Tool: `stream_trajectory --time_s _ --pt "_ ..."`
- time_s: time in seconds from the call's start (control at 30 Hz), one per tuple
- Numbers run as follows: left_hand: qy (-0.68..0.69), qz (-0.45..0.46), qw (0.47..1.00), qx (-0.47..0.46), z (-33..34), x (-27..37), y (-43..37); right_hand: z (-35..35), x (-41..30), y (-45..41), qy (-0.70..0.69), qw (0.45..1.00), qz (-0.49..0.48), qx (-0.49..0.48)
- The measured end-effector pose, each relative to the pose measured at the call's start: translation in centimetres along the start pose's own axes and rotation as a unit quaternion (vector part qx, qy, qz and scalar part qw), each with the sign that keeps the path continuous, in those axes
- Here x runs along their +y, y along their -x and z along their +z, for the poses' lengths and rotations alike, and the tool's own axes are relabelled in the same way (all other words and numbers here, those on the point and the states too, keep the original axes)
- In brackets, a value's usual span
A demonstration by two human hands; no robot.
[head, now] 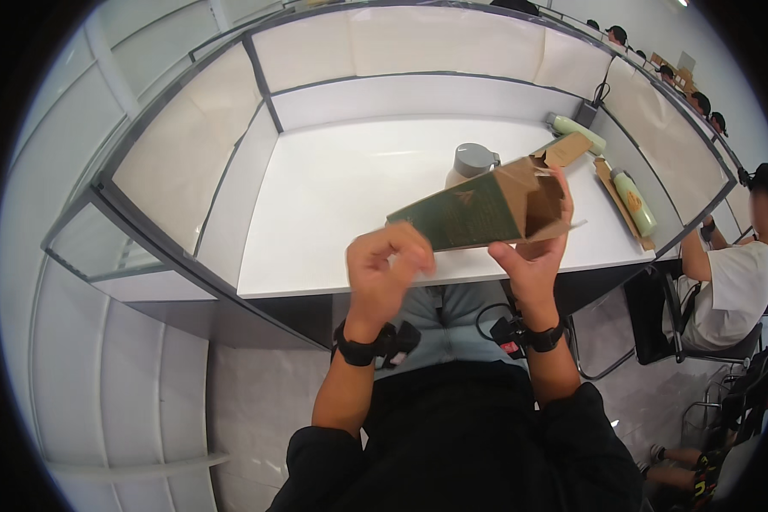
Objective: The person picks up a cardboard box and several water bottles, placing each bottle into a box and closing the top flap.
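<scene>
A green cardboard box [467,211] is tilted above the front of the white desk, its open end with brown flaps facing right. My right hand [537,262] grips it around that open end, thumb below and fingers behind. At the box's lower left end is my left hand [390,262], fingers curled and blurred. Whether it grips the box or only overlaps it is unclear. Just behind the box stands a container with a grey lid [475,160], its body mostly hidden.
A pale green bottle [635,201] lies against brown cardboard [614,192] at the desk's right. Another green bottle [579,133] lies at the back right, by a second opened box [566,150]. Partition panels [448,41] enclose the white desk [320,192]. A person [736,275] sits at right.
</scene>
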State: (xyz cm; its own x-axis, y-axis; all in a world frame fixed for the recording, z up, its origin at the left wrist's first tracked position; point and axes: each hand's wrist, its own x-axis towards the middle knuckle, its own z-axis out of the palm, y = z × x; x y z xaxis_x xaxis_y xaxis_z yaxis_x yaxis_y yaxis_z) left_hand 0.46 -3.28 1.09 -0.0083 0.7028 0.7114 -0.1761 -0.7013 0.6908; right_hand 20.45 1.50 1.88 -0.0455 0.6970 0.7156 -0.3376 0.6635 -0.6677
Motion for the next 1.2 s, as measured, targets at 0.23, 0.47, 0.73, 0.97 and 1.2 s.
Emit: stream_trajectory --time_s 0.23,0.47,0.73,0.97,1.2 --pt "-0.34 0.114 0.933 -0.022 0.7 -0.3 -1.5 1.4 0.0 1.1 0.079 0.995 0.009 -0.063" --pt "-0.347 0.189 0.918 -0.027 0.1 -0.6 -1.3 1.7 -1.2 0.6 0.213 0.964 -0.106 -0.12" --pt "-0.38 0.191 0.904 -0.036 -0.3 -0.4 -1.2 1.3 -2.9 -1.7 0.22 0.954 -0.112 -0.168" --pt "-0.356 0.197 0.913 -0.008 0.6 -1.0 -1.3 2.4 -4.0 -1.5 0.304 0.943 -0.049 -0.129" --pt "-0.399 0.195 0.896 -0.031 0.4 -0.9 -1.4 2.4 -4.0 -1.5 0.301 0.948 -0.027 -0.097"
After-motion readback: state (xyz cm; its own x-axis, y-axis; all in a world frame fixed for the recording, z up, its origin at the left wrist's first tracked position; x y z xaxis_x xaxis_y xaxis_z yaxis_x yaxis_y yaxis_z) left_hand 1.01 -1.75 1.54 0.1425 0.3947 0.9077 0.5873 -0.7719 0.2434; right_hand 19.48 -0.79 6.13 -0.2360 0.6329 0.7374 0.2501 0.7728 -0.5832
